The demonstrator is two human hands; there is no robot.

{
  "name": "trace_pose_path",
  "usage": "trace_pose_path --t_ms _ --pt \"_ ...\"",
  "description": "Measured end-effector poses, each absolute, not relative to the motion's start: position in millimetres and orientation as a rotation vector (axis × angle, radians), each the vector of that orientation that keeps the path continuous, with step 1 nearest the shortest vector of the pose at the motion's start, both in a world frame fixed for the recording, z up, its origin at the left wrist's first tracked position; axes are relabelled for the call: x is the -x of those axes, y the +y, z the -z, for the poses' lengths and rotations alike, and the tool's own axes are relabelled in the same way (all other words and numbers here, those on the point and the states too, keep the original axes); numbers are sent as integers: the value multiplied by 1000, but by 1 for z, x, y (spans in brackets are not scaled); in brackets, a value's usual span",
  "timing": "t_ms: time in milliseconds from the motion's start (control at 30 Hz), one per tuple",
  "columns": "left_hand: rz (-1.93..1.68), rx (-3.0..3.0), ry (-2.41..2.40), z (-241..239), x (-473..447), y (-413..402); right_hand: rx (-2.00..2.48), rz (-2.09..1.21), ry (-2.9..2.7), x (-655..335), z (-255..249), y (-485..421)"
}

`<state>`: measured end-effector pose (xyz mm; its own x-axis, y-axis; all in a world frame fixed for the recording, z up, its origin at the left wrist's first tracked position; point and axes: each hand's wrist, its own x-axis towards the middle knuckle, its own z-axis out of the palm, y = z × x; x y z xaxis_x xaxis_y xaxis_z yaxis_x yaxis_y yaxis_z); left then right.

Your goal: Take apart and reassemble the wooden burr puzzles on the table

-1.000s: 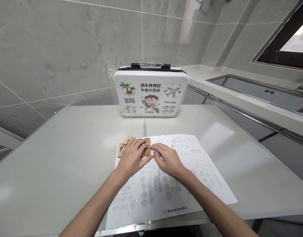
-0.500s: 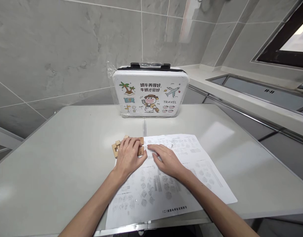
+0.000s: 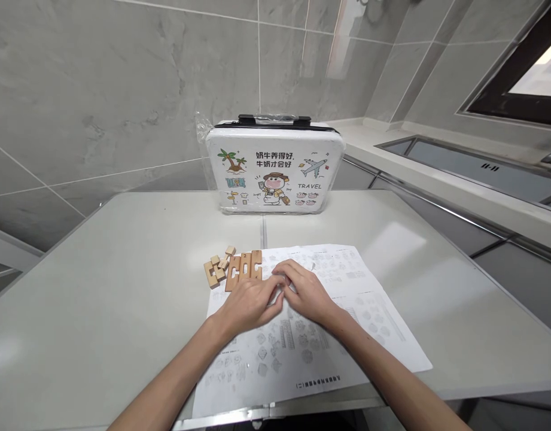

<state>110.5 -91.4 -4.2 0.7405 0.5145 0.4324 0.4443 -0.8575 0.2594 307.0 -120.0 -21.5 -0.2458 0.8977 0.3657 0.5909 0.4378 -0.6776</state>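
Observation:
My left hand [image 3: 252, 299] reaches over the paper sheet [image 3: 302, 359], with its fingers curled toward the right. My right hand [image 3: 304, 290] meets it there, and the fingertips of both come together in a pinch. Whatever lies between them, if anything, is hidden behind the fingers. Just beyond my left hand, several notched wooden puzzle pieces [image 3: 245, 257] lie side by side on the sheet's far left corner; one bears the number 2. Left of these sits a small cluster of paler wooden blocks [image 3: 210, 275], some stacked or leaning.
A white cartoon-printed case [image 3: 275, 140] in clear plastic stands upright at the back of the pale folding table [image 3: 100, 287]. Behind it rises a grey tiled wall [image 3: 122, 78]. A counter with a sink [image 3: 463, 164] runs along the right.
My left hand has moved right and nearer, off the wooden pieces, which are now uncovered. Its fingers have come up against my right hand, whose fingers have curled in more.

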Motion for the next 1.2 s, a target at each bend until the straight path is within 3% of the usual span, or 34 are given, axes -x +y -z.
trace_pose_path --t_ms 800,1200 --pt "-663 -2843 694 11 -113 -93 1264 -521 -1957 -307 23 -119" --pt "-946 -2741 941 -9 -103 -80 1278 -485 -1963 -305 22 -118"
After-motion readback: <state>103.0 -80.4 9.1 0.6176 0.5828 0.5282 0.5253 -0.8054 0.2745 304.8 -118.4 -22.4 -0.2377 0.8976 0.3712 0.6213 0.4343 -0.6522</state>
